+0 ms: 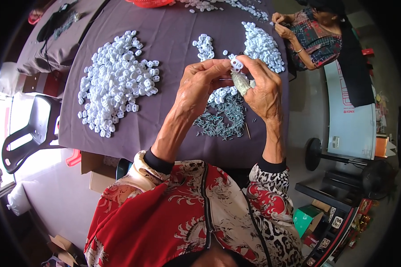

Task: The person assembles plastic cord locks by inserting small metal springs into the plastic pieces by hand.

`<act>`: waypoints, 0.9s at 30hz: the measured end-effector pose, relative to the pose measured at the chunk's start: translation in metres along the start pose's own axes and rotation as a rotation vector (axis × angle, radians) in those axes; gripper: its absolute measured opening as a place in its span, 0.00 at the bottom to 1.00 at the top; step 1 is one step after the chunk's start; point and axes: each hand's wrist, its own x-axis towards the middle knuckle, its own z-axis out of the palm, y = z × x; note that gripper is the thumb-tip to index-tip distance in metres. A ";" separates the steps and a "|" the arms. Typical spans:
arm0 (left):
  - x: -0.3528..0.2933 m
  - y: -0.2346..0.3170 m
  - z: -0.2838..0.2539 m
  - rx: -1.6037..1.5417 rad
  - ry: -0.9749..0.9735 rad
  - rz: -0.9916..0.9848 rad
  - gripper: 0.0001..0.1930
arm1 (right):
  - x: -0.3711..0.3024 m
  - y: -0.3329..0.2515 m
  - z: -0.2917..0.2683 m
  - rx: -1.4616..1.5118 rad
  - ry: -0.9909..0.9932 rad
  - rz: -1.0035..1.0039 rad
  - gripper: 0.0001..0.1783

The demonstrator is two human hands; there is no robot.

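Observation:
Above the table, my two hands meet at a small white plastic piece with two dark oval holes (236, 64). My left hand (203, 80) pinches it from the left between thumb and fingertips. From the other side, my right hand (261, 84) closes on the same piece, and one of its fingers wears a pale wrapping (241, 83). Below the hands lies a heap of small grey-green pin-like parts (223, 118), with several white pieces (223, 94) at its upper edge. A large pile of matching white pieces (116, 84) spreads to the left.
Another white pile (263, 46) and a small cluster (204, 46) lie farther back on the purple-grey tablecloth (173, 35). A red basket (149, 2) sits at the far edge. A thin stick (247, 129) lies by the pins. Another person (316, 38) works at the far right.

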 end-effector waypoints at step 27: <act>0.009 -0.009 0.002 0.024 0.032 0.012 0.08 | -0.003 0.005 0.000 -0.053 -0.104 -0.031 0.23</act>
